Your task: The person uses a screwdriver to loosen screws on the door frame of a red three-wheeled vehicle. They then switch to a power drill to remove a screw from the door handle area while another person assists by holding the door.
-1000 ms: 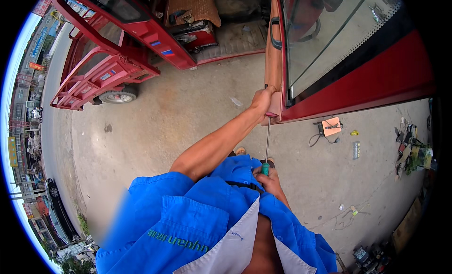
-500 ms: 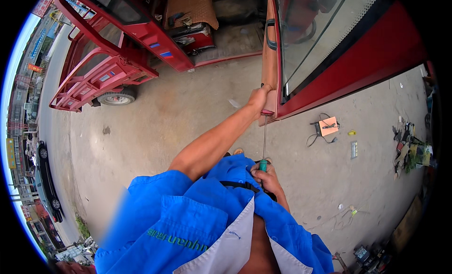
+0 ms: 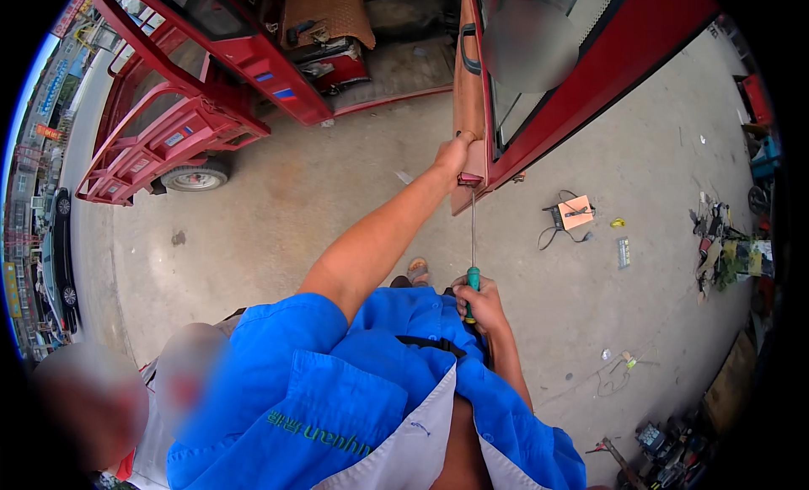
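Note:
My left hand [image 3: 452, 155] grips the narrow edge of the open red vehicle door [image 3: 581, 94], near the lower part of its tan inner panel [image 3: 468, 98]. Just below my fingers, a small red fitting [image 3: 471, 179] sits on that panel. My right hand [image 3: 480, 300] is closed round the green handle of a long screwdriver [image 3: 473, 283], held near my waist. The shaft points away from me to the red fitting; whether the tip touches it is too small to tell.
A red cargo three-wheeler [image 3: 145, 149] and the open cab [image 3: 320, 60] are ahead and left. An orange-and-black device with cables [image 3: 576, 212] lies on the concrete floor [image 3: 295, 195]; scattered scrap [image 3: 712, 246] is at right. A blurred person [image 3: 93, 406] is at lower left, beside me.
The view has shifted, so door and hands appear higher and slightly left. More of the green handle shows in my right hand. A person has appeared more fully at lower left.

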The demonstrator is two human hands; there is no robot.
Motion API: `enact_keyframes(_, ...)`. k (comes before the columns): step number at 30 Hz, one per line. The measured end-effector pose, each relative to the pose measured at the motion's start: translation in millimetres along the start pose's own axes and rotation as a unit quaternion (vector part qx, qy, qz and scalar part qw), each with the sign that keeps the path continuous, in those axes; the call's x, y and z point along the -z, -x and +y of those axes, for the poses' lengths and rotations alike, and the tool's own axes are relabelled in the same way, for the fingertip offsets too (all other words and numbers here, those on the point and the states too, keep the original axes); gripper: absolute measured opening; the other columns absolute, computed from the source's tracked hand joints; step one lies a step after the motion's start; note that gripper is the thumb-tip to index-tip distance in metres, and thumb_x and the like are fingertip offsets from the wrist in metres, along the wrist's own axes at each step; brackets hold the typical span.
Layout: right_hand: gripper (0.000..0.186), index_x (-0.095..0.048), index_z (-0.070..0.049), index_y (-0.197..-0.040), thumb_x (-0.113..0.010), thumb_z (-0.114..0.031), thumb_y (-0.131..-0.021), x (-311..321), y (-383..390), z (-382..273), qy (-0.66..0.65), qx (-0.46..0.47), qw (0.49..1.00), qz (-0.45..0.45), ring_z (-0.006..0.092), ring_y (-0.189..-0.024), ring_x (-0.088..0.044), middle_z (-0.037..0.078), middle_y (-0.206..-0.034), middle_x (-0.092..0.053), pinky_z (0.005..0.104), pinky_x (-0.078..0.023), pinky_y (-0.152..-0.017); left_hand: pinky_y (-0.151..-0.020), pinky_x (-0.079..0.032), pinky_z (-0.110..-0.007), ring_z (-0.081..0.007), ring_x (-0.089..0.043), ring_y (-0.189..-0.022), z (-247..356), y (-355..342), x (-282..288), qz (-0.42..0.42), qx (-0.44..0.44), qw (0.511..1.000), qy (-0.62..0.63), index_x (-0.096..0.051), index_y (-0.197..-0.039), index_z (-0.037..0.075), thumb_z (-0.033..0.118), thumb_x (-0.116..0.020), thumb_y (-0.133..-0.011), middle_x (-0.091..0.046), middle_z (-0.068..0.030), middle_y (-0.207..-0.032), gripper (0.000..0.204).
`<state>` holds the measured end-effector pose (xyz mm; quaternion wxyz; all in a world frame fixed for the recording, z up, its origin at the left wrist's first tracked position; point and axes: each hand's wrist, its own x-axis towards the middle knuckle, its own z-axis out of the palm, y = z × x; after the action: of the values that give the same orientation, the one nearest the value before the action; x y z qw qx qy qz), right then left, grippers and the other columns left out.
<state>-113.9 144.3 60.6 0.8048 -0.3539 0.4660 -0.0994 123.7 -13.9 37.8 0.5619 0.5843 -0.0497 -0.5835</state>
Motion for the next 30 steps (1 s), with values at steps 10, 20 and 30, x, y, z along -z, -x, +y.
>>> enact_keyframes(10, 0.010, -0.060, 0.003, -0.088, -0.060, -0.005, -0.083, 2.8, -10.3, -0.6, 0.027, -0.021, 0.999, 0.025, 0.0137, -0.047, -0.050, 0.005, -0.063, -0.052, 0.0296, -0.042, -0.040, -0.064, -0.054, -0.039, -0.0237, -0.066, -0.075, 7.5, 13.3, -2.7, -0.004, -0.003, 1.000, -0.004, -0.058, -0.107, -0.006, 0.035, -0.054, -0.087, -0.064, -0.0143, -0.092, 0.046)
enact_keyframes(20, 0.010, -0.060, 0.003, -0.090, -0.060, -0.005, -0.083, 3.7, -13.2, 2.3, 0.013, -0.022, 0.999, 0.021, 0.0130, -0.047, -0.050, 0.004, -0.063, -0.053, 0.0296, -0.042, -0.040, -0.071, -0.055, -0.038, -0.0230, -0.067, -0.081, 8.2, 14.2, -4.4, -0.013, 0.010, 1.000, -0.022, -0.059, -0.108, -0.001, 0.035, -0.050, -0.091, -0.065, -0.0136, -0.095, 0.041)
enact_keyframes(30, 0.010, -0.060, 0.003, -0.090, -0.060, -0.004, -0.083, 7.0, -12.6, 3.9, 0.015, -0.030, 0.999, 0.020, 0.0124, -0.048, -0.051, 0.004, -0.063, -0.053, 0.0289, -0.042, -0.039, -0.072, -0.056, -0.040, -0.0231, -0.067, -0.082, 5.3, 12.8, -5.1, -0.022, 0.015, 0.999, -0.025, -0.058, -0.110, 0.000, 0.035, -0.048, -0.092, -0.065, -0.0133, -0.095, 0.040)
